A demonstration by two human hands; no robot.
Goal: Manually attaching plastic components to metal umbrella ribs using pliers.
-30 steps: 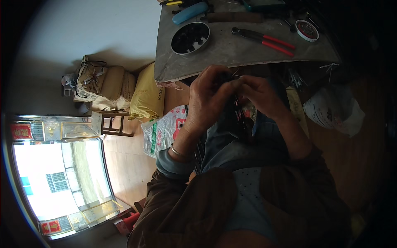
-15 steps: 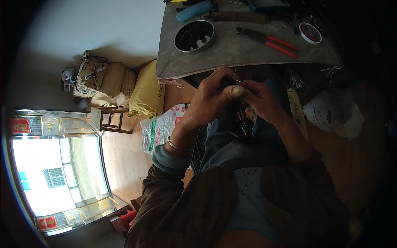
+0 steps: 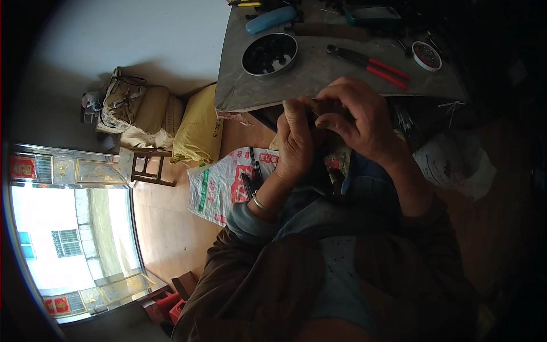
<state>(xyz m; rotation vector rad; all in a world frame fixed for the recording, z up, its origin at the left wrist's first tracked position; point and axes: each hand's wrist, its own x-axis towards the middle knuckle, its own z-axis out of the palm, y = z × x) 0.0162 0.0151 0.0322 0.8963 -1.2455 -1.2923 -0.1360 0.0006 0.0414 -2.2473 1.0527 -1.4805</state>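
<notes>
My left hand (image 3: 296, 137) is closed with its thumb pointing up, just in front of the table's near edge. Beside it, my right hand (image 3: 364, 117) has its fingers bent into a pinch, and the two hands meet. Whatever they hold between them is small and dark, mostly hidden by the fingers. Beyond them on the grey table (image 3: 250, 94) stands a dark round bowl (image 3: 269, 54) with small black pieces in it. To its right lie red-handled pliers (image 3: 369, 67). A brownish object (image 3: 336, 178) shows over my lap, its kind unclear.
At the table's back are a blue case (image 3: 271, 20) and a white-rimmed dish (image 3: 426, 56) of small bits. On the floor to the left lies a printed plastic bag (image 3: 219, 188) with slim black pieces on it. Yellow sacks (image 3: 196, 128) and a wooden stool (image 3: 152, 166) stand farther left; a white bag (image 3: 456, 165) is at right.
My right hand has risen toward the table edge and turned, fingers now arched. The left thumb has come upright. A thin metal piece that stuck up between the hands no longer shows.
</notes>
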